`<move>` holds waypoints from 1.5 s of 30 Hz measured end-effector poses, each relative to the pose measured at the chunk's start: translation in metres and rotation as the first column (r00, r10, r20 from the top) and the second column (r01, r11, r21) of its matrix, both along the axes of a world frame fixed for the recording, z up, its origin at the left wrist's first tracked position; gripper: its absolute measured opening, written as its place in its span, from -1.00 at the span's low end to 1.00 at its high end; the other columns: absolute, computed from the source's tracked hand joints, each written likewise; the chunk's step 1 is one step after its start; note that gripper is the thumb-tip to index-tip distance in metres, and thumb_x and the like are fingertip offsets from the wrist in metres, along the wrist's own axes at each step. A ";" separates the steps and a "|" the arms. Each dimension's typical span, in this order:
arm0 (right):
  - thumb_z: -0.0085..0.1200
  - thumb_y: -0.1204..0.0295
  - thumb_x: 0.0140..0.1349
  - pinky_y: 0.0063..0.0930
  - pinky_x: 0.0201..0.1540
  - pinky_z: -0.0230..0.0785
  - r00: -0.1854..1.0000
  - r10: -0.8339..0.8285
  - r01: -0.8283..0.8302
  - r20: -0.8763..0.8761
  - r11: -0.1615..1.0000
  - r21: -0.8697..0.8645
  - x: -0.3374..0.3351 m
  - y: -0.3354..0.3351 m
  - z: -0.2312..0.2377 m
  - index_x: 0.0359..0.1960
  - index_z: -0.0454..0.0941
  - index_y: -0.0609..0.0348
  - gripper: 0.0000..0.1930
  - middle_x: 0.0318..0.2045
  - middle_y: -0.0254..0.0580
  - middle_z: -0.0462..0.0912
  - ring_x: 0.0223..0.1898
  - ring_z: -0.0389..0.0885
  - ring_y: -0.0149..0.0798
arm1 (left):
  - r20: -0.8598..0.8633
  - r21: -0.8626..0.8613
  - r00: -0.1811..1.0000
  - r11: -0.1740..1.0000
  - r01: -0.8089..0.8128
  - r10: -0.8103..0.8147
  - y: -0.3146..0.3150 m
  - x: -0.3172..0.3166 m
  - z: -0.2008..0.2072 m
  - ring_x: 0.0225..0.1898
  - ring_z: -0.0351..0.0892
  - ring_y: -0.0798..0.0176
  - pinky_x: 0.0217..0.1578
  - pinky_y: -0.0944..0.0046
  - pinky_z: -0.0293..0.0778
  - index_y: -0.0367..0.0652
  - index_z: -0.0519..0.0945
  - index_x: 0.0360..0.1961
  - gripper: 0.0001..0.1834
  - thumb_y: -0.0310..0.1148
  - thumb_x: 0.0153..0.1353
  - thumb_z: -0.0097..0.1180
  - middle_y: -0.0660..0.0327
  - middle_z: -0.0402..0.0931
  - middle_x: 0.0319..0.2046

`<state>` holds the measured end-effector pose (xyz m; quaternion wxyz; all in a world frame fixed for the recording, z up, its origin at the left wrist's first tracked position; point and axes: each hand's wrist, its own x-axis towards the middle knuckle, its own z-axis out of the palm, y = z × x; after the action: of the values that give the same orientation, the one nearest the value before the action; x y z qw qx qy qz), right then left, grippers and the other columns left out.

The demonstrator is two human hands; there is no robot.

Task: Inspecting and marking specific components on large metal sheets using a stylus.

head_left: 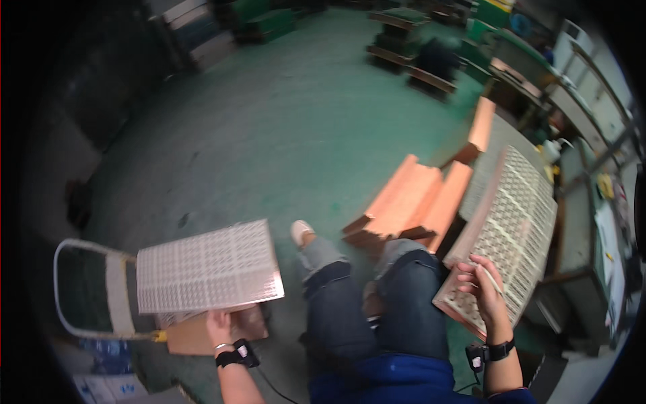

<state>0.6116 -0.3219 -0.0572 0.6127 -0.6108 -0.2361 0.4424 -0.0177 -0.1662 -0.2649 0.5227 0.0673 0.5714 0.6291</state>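
Observation:
A pale panel of small repeated cells with a coppery edge lies at the left. My left hand is at its near edge, the fingertips hidden by it, apparently gripping that edge. Beneath the panel show part of another such panel and a brown cardboard-like piece. On the right, my right hand is half curled round a thin pale stick, whose kind I cannot make out. This hand is over the near part of a second, larger celled panel, which lies on a stack beside my right leg.
A hand cart with a white tubular handle stands at far left. Orange-brown folded pieces stand in front of my right knee. Beyond the right stack is a grey bench. Green floor stretches ahead toward loaded pallets.

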 end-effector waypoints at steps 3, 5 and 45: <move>-0.15 0.30 0.36 -0.57 -0.26 0.47 0.980 -0.177 0.181 0.087 0.983 -0.035 0.025 -0.033 -0.008 0.07 0.33 0.23 -0.66 -0.14 -0.05 0.56 -0.26 0.57 -0.38 | 0.112 -0.070 0.982 0.987 -0.145 0.152 0.026 0.092 0.020 0.09 0.36 0.09 0.07 0.16 0.37 -0.18 0.32 0.14 -0.61 -0.38 0.29 -0.08 0.11 0.29 0.15; -0.15 0.31 0.36 -0.59 -0.27 0.46 0.918 -0.304 0.309 0.255 0.951 0.021 0.046 -0.061 -0.021 0.06 0.35 0.23 -0.67 -0.15 -0.06 0.56 -0.24 0.56 -0.40 | 0.120 -0.021 0.991 0.998 0.059 -0.056 0.026 0.128 0.031 0.07 0.37 0.10 0.06 0.18 0.37 -0.19 0.31 0.15 -0.60 -0.40 0.29 -0.08 0.09 0.31 0.14; -0.24 0.59 0.32 -0.39 0.22 0.16 0.602 -0.764 0.732 0.231 0.644 0.223 0.053 -0.149 -0.061 0.04 0.28 0.35 -0.73 0.11 0.04 0.38 0.16 0.35 -0.19 | -0.167 0.019 0.001 -0.002 1.000 -0.986 -0.059 0.500 0.170 -0.39 0.51 0.48 -0.35 0.50 0.46 -0.36 0.48 -0.09 -0.73 -0.50 0.19 0.11 0.23 0.54 -0.33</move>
<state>0.6648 -0.4707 -0.1179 0.7283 -0.6806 -0.0728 0.0321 0.4819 -0.2251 -0.0951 0.7771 0.5178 0.3407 0.1092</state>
